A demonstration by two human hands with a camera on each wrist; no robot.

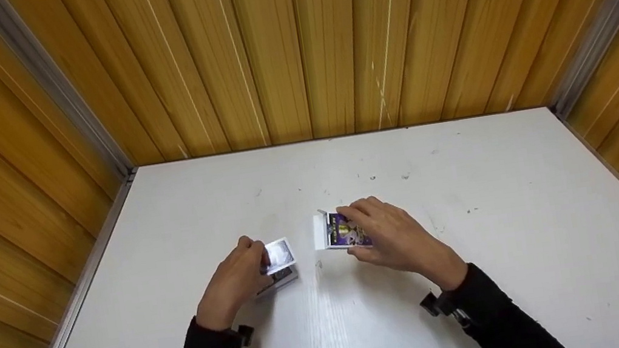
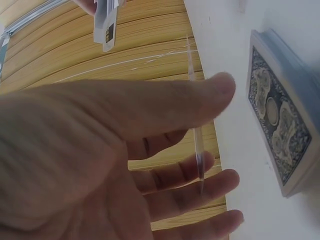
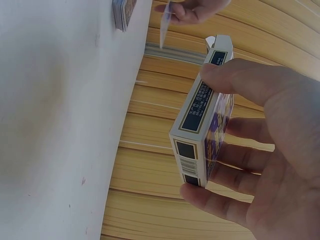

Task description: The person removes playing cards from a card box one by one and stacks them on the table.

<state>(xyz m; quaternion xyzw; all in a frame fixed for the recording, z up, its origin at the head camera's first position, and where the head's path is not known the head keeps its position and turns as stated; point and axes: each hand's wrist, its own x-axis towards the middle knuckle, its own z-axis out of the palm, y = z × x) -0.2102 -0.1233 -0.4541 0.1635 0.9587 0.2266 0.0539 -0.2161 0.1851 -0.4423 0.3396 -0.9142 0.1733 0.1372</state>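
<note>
My left hand pinches a thin, shiny card between thumb and fingers; in the left wrist view the card is seen edge-on. Just below it, a deck of playing cards lies on the table, its dark ornate back showing in the left wrist view. To the right, my right hand grips a purple and white card box by its long edges. The box's end flap stands open toward the left hand. A barcode marks its opposite end in the right wrist view.
Both hands work over a white table with small dark marks on its surface. Wood-patterned panels rise behind it and on both sides, with grey metal posts at the corners.
</note>
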